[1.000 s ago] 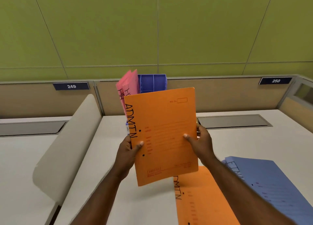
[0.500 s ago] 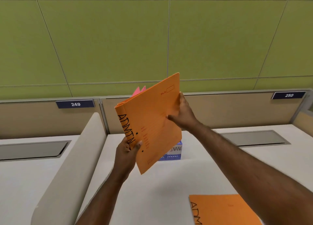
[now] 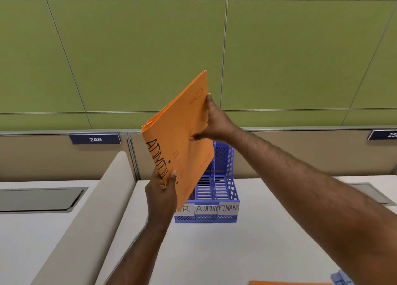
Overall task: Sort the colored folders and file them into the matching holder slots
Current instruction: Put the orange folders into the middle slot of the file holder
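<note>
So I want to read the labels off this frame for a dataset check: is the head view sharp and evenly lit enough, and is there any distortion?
Head view: light is soft and even, no glare; the black ADMIN lettering on the orange paper folder and the paper labels on the blue plastic file holder read clearly, though the left label is half hidden; wide-angle bending curves the green wall panel seams near the edges.

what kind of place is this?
Most likely an open-plan office workstation. Numbered plates such as 249 sit on a low partition under green wall panels, and a blue file holder labelled ADMIN and FINANC stands on the white desk.
</note>
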{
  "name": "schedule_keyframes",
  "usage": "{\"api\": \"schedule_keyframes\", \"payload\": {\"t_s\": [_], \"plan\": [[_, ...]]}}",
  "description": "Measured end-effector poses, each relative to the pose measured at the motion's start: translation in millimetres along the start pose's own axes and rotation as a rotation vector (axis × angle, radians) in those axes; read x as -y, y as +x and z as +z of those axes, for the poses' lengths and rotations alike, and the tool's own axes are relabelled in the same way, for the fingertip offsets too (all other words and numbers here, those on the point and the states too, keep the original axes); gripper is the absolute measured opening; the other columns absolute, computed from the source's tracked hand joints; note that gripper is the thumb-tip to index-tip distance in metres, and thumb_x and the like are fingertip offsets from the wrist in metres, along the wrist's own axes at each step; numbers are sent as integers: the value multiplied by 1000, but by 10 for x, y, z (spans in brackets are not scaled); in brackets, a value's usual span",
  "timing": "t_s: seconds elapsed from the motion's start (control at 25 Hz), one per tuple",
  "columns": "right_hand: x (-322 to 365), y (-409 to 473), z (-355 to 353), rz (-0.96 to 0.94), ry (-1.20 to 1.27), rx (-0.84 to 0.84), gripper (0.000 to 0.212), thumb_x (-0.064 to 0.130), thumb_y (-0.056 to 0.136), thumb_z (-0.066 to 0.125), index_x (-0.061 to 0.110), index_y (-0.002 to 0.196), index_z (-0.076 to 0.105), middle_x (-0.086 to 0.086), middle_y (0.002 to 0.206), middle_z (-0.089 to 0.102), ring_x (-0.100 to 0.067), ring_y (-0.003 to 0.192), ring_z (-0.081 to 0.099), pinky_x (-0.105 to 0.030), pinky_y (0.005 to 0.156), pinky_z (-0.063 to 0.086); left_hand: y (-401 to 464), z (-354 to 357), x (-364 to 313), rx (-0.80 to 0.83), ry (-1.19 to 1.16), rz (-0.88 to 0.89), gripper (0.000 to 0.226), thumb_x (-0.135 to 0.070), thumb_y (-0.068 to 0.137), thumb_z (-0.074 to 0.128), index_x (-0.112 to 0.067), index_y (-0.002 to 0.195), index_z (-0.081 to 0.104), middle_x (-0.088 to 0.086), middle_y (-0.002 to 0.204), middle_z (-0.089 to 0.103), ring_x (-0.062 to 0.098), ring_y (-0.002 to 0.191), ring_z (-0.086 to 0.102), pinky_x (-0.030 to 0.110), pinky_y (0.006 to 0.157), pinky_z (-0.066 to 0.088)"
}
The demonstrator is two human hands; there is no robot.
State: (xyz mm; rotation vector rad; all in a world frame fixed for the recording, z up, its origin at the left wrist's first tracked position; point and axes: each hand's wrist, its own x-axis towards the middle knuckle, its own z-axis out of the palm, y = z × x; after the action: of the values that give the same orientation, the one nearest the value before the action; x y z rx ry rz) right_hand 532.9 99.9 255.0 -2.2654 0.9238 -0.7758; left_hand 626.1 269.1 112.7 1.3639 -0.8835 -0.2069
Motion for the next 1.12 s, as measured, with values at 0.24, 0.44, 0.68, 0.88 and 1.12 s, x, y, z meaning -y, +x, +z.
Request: {"api": "schedule_keyframes", "payload": {"t_s": [0.24, 0.44, 0.68, 0.88, 1.12], "plan": [[-240, 242, 171, 4, 8, 53, 143, 16, 51, 93, 20, 153, -8, -4, 161, 13, -28, 146, 23, -44, 117, 29, 126, 328, 111, -41, 23, -27, 37, -22, 95, 54, -8, 130, 51, 7, 126, 63, 19, 109, 60, 44, 91, 54], [-353, 402, 70, -140, 55, 26, 154, 16, 45, 96, 39, 149, -16, -4, 162, 7, -30, 146, 21, -58, 110, 35, 317, 542, 166, -54, 49, -15, 40, -24, 97, 52, -7, 133, 48, 6, 130, 61, 22, 118, 59, 44, 94, 53], [-378, 520, -13, -262, -133, 20, 154, 23, 41, 97, 48, 145, -14, -11, 160, 9, -34, 142, 30, -59, 95, 50, 483, 834, 280, -54, 85, -26, 44, -23, 97, 52, -9, 138, 45, 6, 130, 60, 22, 119, 57, 48, 96, 52], [-531, 514, 58, -234, -122, 82, 148, 23, 40, 98, 50, 147, -2, -12, 162, 4, -37, 142, 29, -57, 98, 48, 535, 1023, 437, -42, 91, -41, 38, -21, 95, 55, -13, 132, 50, 1, 129, 61, 20, 118, 58, 51, 97, 51], [-762, 523, 195, -221, -102, 86, 148, 23, 40, 98, 48, 147, -1, -10, 162, 2, -35, 144, 26, -56, 96, 50, 551, 1130, 663, -39, 135, -59, 37, -20, 94, 58, -16, 130, 51, -7, 123, 58, 5, 106, 57, 41, 95, 51]]}}
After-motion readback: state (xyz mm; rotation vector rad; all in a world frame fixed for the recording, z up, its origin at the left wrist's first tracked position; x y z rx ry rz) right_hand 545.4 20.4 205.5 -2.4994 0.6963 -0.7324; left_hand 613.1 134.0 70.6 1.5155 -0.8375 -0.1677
